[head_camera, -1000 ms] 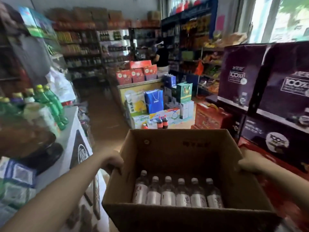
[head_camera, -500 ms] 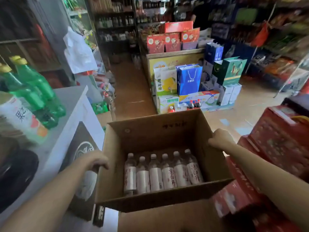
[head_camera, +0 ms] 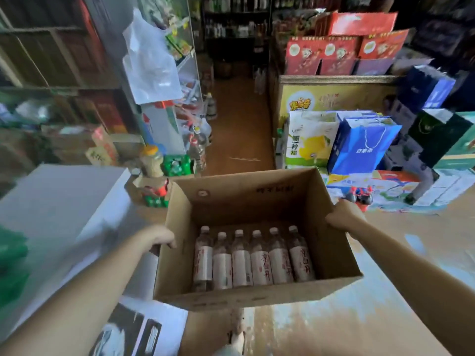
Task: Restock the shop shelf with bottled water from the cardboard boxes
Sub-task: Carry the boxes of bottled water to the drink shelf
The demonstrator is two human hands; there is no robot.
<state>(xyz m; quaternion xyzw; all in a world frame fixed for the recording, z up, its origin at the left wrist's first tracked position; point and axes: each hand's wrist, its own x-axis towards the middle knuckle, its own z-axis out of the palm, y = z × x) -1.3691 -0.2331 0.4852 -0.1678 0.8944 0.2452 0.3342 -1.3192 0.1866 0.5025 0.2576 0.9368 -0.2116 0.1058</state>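
Scene: A person carries an open cardboard box [head_camera: 257, 240] through a shop aisle, held out in front, clear of the floor.
Left hand [head_camera: 160, 237]: at the box's nine o'clock wall, fingers curled round the outer edge, gripping it.
Right hand [head_camera: 344, 217]: at the two o'clock corner, fingers hooked over the rim, gripping it.
Load: six water bottles [head_camera: 253, 258] with white caps lie side by side along the near wall of the box; the far half is bare cardboard.
Step in hand: by the look of it, hauling stock toward the shelf; no bottle has left the box.
Next move: likely to set the box down level near a shelf, then free one hand to lift bottles out.
Writing: red characters run down each bottle label, too blurred to read; a faint print on the box's far wall is also illegible.
Surroundings: at one o'clock, a blue gift bag [head_camera: 362, 147] with white characters beside a lemon-drink carton [head_camera: 308, 140]; a white counter [head_camera: 59, 201] at nine o'clock.
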